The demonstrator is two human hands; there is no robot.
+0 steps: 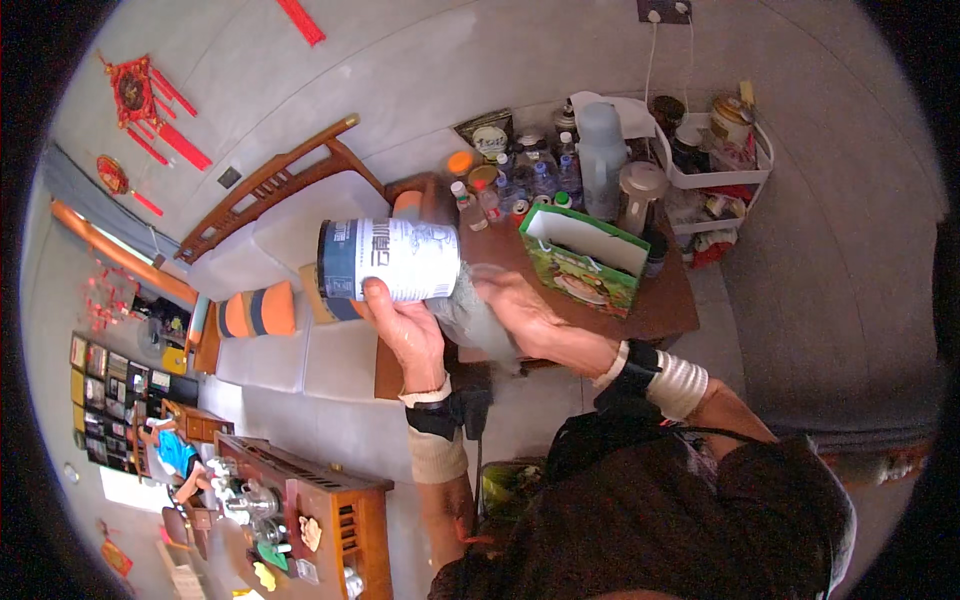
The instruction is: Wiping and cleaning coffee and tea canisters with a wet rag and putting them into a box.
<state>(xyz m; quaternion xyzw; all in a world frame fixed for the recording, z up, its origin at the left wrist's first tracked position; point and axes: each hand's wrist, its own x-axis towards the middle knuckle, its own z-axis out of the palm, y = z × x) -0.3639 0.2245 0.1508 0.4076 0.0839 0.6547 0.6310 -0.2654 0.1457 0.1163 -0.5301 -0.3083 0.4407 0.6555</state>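
Note:
My left hand (409, 334) grips a cylindrical canister (412, 259) from below, with the thumb across its side. The canister lies sideways in the air, its white and dark blue wrap bearing writing and its dark end pointing left. In my right hand (525, 311) is a grey cloth (469, 315), pressed up against the canister's right end. The cloth and the right fingers are blurred, and the cloth covers part of that end. Beyond the hands stands a brown wooden side table (495, 251), with a green picture-printed paper box (585, 262), open at the top, on it.
Bottles (540, 180), a grey-blue thermos flask (602, 154) and a metal-lidded jug (642, 191) crowd the table's back. A white tiered rack (720, 176) stands to the right. Left are a cushioned wooden sofa (277, 225), a tea table (330, 517) and a seated person (176, 454).

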